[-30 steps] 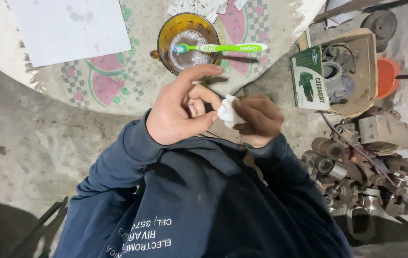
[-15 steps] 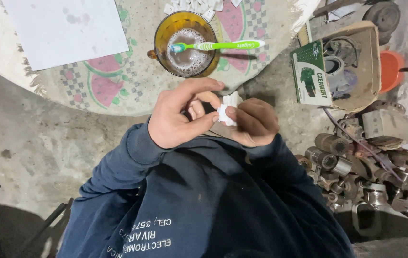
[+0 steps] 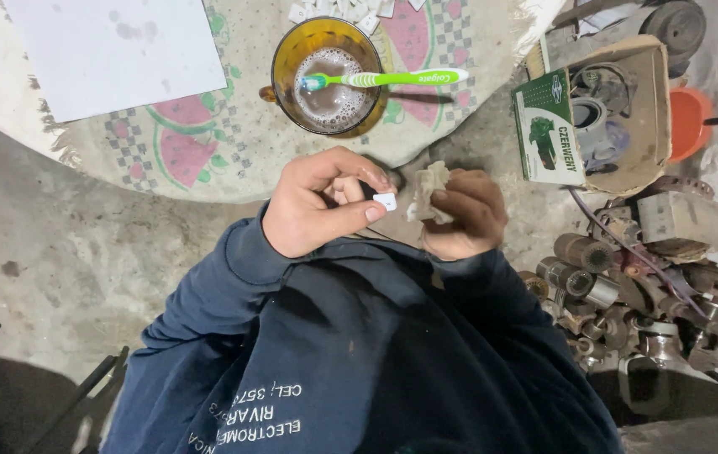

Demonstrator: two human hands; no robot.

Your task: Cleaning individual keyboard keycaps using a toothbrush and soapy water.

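Rightward — green-white box (image 3: 548, 126) by carton (image 3: 640, 101).

Your left hand (image 3: 321, 202) pinches a small white piece (image 3: 385, 201); too small to tell what it is. Fingers of your right hand (image 3: 464, 214) cover most of the crumpled cloth (image 3: 428, 192), only the top shows. White bits (image 3: 350, 10) at 12 o'clock are cut by the top edge. Amber glass bowl (image 3: 329, 76): foam hides what's under it. Metal parts (image 3: 644, 294) at 4 o'clock run off the right edge, too jumbled to tell apart.

Toothbrush (image 3: 384, 79) across cup (image 3: 287, 55), on table (image 3: 23, 143)
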